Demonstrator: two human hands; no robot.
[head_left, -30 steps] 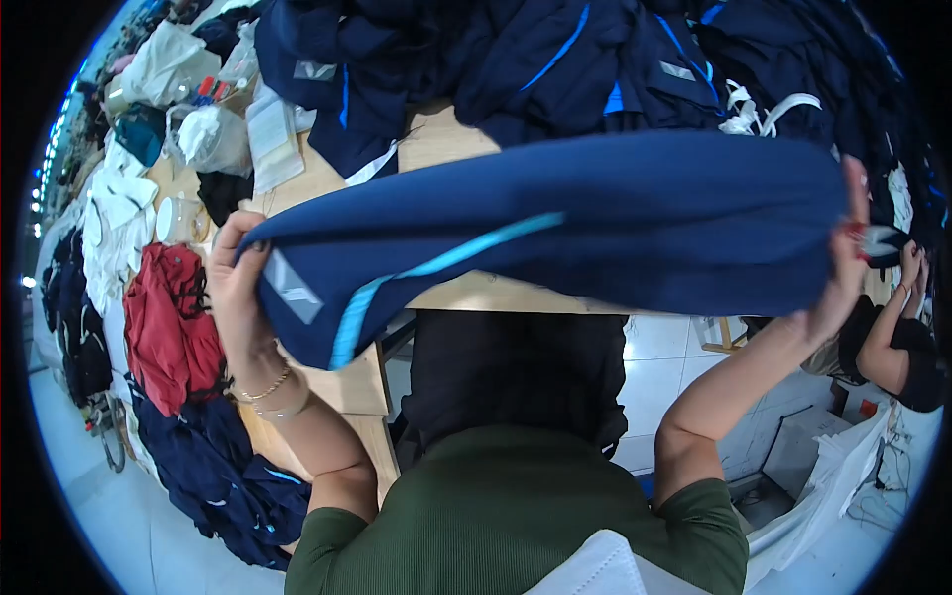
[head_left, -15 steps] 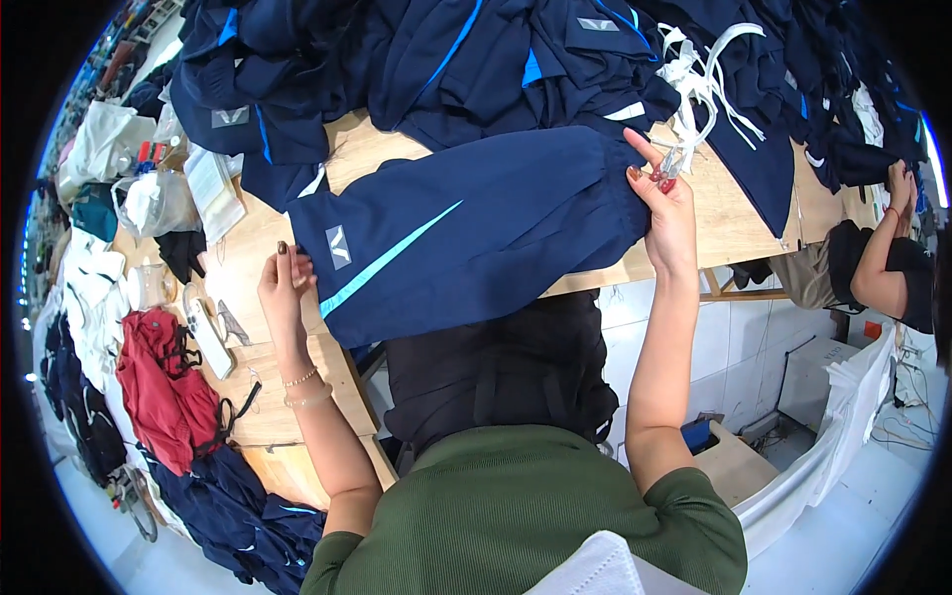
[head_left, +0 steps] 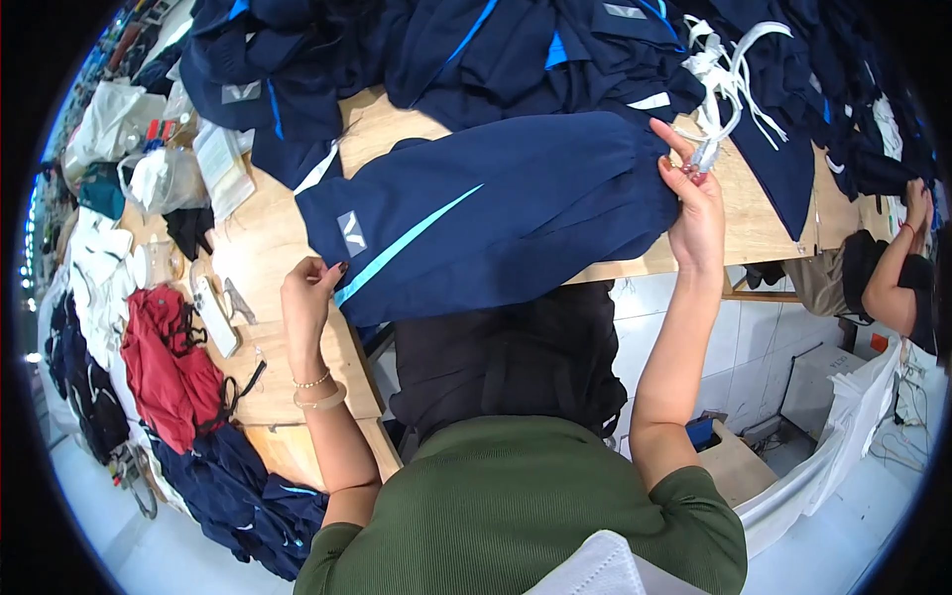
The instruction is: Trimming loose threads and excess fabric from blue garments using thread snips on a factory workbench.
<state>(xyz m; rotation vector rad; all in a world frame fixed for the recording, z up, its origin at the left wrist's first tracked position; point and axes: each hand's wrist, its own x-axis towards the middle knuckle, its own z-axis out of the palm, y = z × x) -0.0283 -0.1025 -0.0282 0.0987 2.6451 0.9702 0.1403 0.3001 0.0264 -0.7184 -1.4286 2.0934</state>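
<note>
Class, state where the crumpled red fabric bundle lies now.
In the head view, the crumpled red fabric bundle lies on the left side, left of the bare left hand, pictured just above the dark navy fabric pile.

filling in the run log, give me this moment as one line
left hand: at navy garment piece's edge, by light-blue stripe | right hand: at gathered end | nearby: red garment, navy pile

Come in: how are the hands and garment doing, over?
Left hand at striped end; right hand at gathered end. Navy garment piece spread between them, partly over the table. Navy garments piled beyond, none covering it.
</note>
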